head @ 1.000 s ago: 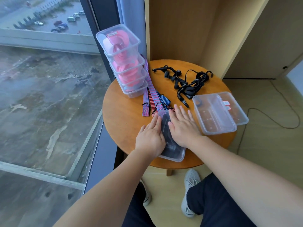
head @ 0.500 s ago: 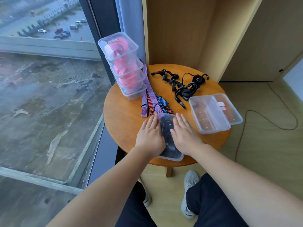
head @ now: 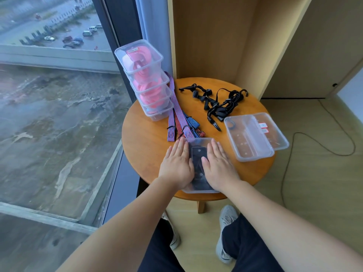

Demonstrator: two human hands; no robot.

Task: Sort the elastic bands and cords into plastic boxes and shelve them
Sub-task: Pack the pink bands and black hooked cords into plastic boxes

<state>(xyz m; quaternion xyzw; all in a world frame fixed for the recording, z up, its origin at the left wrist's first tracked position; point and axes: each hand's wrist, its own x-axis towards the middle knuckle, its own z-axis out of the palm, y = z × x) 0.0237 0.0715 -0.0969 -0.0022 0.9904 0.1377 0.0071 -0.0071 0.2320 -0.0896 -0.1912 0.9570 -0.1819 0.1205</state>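
Plastic box (head: 198, 142) of bands (head: 198, 160) lies under my left hand (head: 177, 165) and right hand (head: 217, 164), both flat, fingers straight. Uneven pressing could leave a corner unsealed, or skid it toward me.

Table (head: 149, 146): orange-brown wood. Stacked boxes (head: 145, 81): clear plastic, pink bands inside. Straps (head: 179, 118): red and blue stripes. Cords (head: 218, 103): black. Box under hands (head: 198, 142): clear, black contents. Shoes (head: 225, 218): grey. Trousers (head: 251, 250): dark navy.
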